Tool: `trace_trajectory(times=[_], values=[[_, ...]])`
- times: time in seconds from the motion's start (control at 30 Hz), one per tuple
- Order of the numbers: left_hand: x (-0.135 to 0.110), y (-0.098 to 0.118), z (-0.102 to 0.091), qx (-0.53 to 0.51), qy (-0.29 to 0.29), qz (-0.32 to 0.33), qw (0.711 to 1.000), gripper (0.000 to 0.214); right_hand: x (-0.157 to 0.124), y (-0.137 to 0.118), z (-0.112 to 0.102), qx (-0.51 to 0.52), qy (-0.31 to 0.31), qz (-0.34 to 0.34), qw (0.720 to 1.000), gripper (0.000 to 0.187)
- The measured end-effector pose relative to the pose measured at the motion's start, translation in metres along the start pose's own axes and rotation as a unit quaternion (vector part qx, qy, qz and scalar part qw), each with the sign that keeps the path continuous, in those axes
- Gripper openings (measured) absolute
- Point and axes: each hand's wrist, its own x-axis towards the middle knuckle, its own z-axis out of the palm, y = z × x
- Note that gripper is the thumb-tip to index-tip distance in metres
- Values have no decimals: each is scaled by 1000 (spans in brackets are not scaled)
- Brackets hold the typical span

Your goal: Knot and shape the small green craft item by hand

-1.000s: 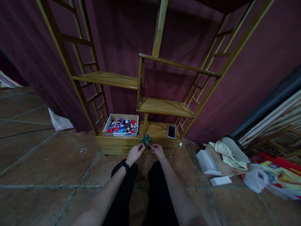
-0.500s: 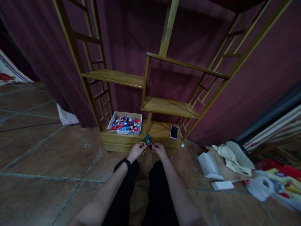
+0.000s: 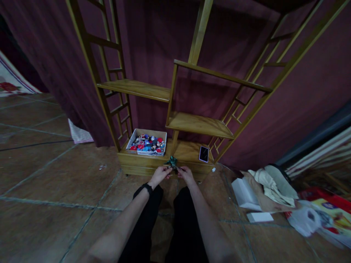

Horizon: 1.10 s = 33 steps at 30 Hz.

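Between my two hands is a small dark green figurine (image 3: 172, 161), held just in front of the shelf's low base. My left hand (image 3: 161, 174), with a black band on its wrist, pinches the figurine's left side. On the other side my right hand (image 3: 186, 174) is closed on it as well. Its fine details are too small and dark to make out. Behind and to the left, a shallow open cardboard box (image 3: 132, 140) full of small colourful figures rests on the bottom shelf.
A wooden display shelf (image 3: 200, 125) stands against a dark red curtain. A phone-like device (image 3: 203, 154) lies on its bottom board at right. On the tiled floor to the right are a white box (image 3: 260, 217), a pale cloth (image 3: 270, 186) and a plastic bag (image 3: 304, 219).
The view has shifted slightly, so the shelf appears a little further right. Both hands keep hold of the figurine, with hardly any movement.
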Motion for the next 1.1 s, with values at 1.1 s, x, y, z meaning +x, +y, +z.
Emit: trace_trajectory(times=[1.1], values=[[8,-10,-7,93,11,88,992,27,-2,3,-3,22,13,-34,999,35]])
